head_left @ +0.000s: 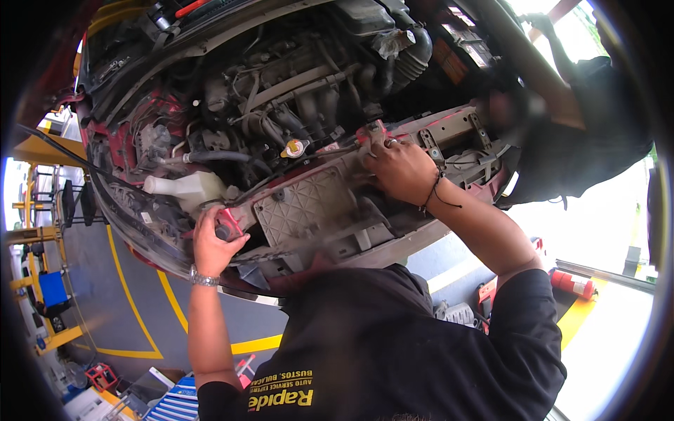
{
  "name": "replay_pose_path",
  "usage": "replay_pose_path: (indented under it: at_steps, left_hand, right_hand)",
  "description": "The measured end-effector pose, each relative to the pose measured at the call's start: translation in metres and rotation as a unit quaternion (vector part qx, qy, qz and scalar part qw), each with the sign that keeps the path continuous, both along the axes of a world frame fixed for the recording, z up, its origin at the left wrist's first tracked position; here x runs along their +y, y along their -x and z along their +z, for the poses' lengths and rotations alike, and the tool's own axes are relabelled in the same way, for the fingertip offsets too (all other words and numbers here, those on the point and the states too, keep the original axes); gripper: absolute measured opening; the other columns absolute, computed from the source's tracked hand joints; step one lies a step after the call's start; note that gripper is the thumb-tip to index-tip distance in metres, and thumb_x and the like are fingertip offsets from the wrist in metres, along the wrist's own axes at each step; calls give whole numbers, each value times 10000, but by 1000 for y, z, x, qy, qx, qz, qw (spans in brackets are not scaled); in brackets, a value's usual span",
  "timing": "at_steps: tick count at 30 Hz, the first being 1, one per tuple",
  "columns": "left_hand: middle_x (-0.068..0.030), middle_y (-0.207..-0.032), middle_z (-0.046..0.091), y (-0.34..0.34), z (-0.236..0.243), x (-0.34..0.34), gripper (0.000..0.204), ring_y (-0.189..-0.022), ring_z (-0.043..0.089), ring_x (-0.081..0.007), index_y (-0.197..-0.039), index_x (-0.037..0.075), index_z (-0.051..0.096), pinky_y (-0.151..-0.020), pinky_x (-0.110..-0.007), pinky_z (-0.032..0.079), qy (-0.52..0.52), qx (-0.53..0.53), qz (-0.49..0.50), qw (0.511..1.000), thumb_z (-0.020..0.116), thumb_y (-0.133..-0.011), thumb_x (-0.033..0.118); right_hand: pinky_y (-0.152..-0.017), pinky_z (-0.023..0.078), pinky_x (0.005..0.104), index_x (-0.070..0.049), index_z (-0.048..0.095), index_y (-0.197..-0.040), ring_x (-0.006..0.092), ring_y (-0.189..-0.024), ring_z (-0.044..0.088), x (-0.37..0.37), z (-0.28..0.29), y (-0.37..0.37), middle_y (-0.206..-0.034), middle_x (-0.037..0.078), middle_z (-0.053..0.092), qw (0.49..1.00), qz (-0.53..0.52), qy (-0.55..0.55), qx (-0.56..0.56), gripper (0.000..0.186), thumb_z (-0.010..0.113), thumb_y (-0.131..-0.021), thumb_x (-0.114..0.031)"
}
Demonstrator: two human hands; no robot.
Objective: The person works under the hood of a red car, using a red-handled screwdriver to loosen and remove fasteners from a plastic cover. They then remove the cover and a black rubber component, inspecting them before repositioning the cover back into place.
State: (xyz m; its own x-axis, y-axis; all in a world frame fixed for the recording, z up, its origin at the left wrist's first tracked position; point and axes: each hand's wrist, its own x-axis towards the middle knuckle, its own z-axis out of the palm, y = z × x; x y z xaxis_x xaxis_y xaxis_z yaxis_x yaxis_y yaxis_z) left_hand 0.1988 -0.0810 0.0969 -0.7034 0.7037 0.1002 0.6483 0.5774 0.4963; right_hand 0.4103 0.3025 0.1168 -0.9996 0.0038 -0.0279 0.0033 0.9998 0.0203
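The long, dusty radiator support panel (309,203) runs across the front of an open engine bay, with red painted brackets on it. My left hand (214,242) grips its left red bracket (229,223), with fingers behind and thumb in front. Further right, my right hand (404,168) is curled over the top edge beside another red bracket (372,132); its fingertips are partly hidden, so what they hold cannot be made out. Close to my left hand sits a whitish plastic reservoir (188,188). A yellow-topped cap (295,148) lies behind the panel, between my hands.
The dirty engine (281,91) fills the bay behind the panel. At the right, another person in dark clothes (590,133) leans in with an arm over the bay. A red fire extinguisher (573,283) lies on the floor at right; yellow lift parts (42,231) stand at left.
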Motion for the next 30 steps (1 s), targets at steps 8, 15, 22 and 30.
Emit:
replay_pose_path:
  at_steps: [8,15,22,30]
  left_hand:
    - [-149,-1148,672,5,-1,8,745,-1059,652,-371,-1201,42,625,-928,-455,536,-26,38,0,999,969,-564,218]
    - [-157,-1157,670,15,-3,5,760,-1075,646,-370,-1219,48,609,-948,-452,526,-20,18,-24,999,965,-574,234]
    - [-145,-1062,657,6,-13,4,618,-989,644,-370,-1130,40,622,-883,-450,525,-84,4,-5,996,930,-689,344]
    - [-145,-746,661,14,-23,29,317,-723,647,-363,-788,20,640,-685,-455,506,-103,63,84,989,772,-882,292]
  right_hand:
    - [-765,561,457,-143,664,-1022,316,-953,716,11,10,17,-1053,63,680,995,-29,69,-68,296,766,-853,-363]
    - [-783,540,497,-108,640,-989,355,-985,686,13,11,17,-1029,83,684,991,-41,118,-42,321,785,-841,-354]
    - [-915,525,489,-34,613,-1214,397,-1088,645,-45,21,34,-1234,182,595,966,27,249,68,472,762,-884,-337]
    - [-1006,493,488,29,613,-1249,410,-1188,601,-120,-33,87,-1268,235,601,981,-36,189,-15,603,633,-958,-499]
